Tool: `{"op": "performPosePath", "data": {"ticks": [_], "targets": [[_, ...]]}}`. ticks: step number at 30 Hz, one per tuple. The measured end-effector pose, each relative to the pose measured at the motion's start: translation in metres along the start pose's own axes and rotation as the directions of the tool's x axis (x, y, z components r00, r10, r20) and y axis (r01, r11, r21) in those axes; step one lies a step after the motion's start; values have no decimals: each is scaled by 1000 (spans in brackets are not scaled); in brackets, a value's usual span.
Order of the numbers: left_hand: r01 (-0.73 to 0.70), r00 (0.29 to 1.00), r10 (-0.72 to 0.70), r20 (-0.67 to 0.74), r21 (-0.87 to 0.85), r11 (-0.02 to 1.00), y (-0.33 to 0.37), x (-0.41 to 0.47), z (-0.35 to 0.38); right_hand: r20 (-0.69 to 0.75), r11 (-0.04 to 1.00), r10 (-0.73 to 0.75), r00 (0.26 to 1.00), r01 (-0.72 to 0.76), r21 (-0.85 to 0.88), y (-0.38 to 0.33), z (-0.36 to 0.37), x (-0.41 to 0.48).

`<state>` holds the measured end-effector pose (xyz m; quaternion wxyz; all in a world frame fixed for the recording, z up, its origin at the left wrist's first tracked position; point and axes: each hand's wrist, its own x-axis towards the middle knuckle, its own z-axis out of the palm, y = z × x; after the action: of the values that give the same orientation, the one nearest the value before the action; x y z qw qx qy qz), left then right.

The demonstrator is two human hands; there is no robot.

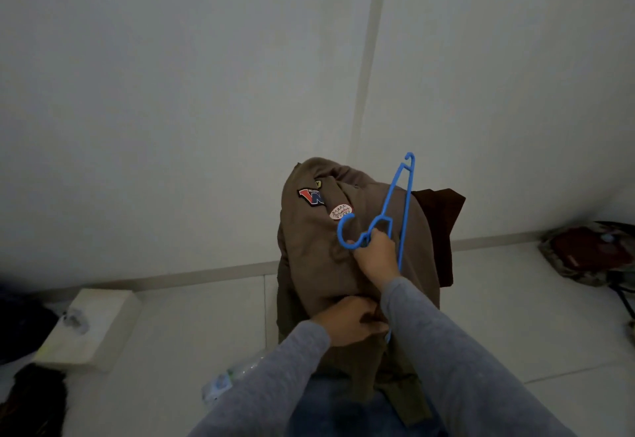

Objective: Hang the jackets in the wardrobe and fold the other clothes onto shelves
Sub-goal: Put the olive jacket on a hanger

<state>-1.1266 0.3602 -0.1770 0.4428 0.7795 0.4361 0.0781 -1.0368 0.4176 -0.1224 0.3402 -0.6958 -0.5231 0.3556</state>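
wall [171, 93]; right hand [376, 258]: hanger [407, 196] upright, hook left; left hand [350, 323] grips jacket [316, 258]

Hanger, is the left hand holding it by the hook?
No, the right hand grips the hanger just below its hook, while the left hand holds the jacket.
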Motion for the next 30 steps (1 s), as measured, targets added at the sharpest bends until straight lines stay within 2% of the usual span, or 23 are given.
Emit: {"op": "performPosePath", "data": {"ticks": [2,3,4,5,6,7,8,9,11,13,16,18,21,23,25,27,28,30], "targets": [[-25,999,26,-37,35,999,-11,-7,-9,-4,1000,-1,1000,2,10,-1,-1,2],[-26,991,28,-127,18,999,-17,-12,-17,-6,1000,-3,1000,3,20,-1,-2,2],[-25,955,19,-294,-17,1000,-22,-17,-26,-7,999,-5,1000,5,37,0,-3,1],[-17,860,-9,-510,-47,999,-28,-21,-38,-9,998,-15,1000,16,65,0,-5,-1],[-20,704,-40,-709,-77,997,-32,-23,-51,-10,996,-26,1000,26,85,2,-8,-2],[-21,553,-106,-826,-141,990,-38,-20,-64,-14,995,-40,999,41,93,4,-10,-3],[-29,461,-194,-866,-233,972,-40,-15,-78,-13,995,-49,999,50,92,5,-13,-4],[-24,439,-306,-845,-352,936,-42,-8,-90,-6,994,-53,999,54,93,7,-16,-5],[-4,491,-522,-698,-601,799,-39,7,-112,18,993,-60,998,58,99,9,-22,-6],[-25,521,-610,-597,-725,689,-35,19,-126,47,993,-57,997,52,106,12,-29,-7],[-94,592,-536,-602,-712,696,-21,26,-130,43,988,-80,996,73,134,20,-41,-9],[-147,683,-471,-559,-736,661,-8,29,-128,43,986,-67,997,60,159,23,-49,-10],[-206,828,-351,-438,-819,535,27,27,-123,36,972,-67,997,57,229,18,-66,-16],[-261,876,-272,-398,-866,427,52,27,-121,61,957,-92,994,71,280,10,-78,-22],[-330,890,-216,-402,-894,304,83,28,-122,121,945,-132,984,88,316,0,-92,-29],[-392,879,-184,-441,-886,249,114,32,-127,179,940,-193,965,129,314,-10,-105,-35],[-414,871,-164,-463,-872,262,131,33,-130,190,937,-219,957,152,314,-16,-111,-38],[-421,859,-136,-494,-832,363,165,31,-134,143,920,-267,953,208,333,-25,-125,-42]]}}
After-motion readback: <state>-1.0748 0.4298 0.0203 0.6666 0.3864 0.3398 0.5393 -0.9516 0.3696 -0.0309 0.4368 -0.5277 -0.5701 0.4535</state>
